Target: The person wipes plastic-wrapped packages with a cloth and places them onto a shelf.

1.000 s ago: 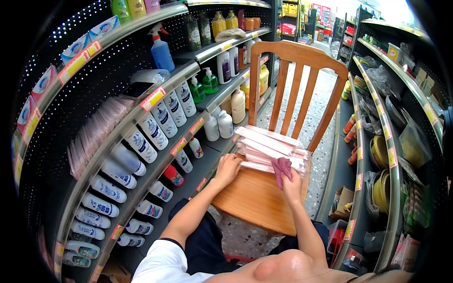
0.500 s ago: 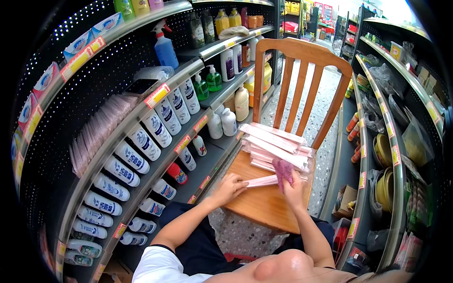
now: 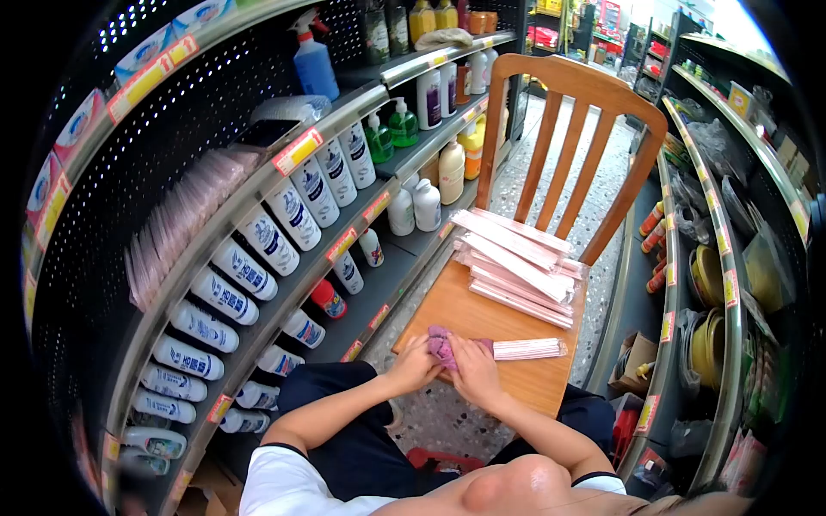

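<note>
Going gently, holding steady

Holding the left hand [image 3: 415, 365] and the right hand [image 3: 475, 370] close together above the near edge of the chair seat [image 3: 456, 311], bunching a purple cloth [image 3: 440, 347] between them. Curling the left fingers almost closed on the cloth; bending the right fingers over it, with hardly a gap, apparently pinching one end of a pink packet [image 3: 529, 349] inside, but hiding that end too well to tell how firmly. Leaving the packet's other end sticking out to the right, well apart from the pile of packets [image 3: 516, 267] toward the backrest.

Apparently wiping, so best supporting the hidden end with one hand while drawing the cloth lengthwise with the other; best pressing lightly and evenly, avoiding bending the slim packet or wrinkling its clear wrapper, and turning to a fresh fold when needed
</note>
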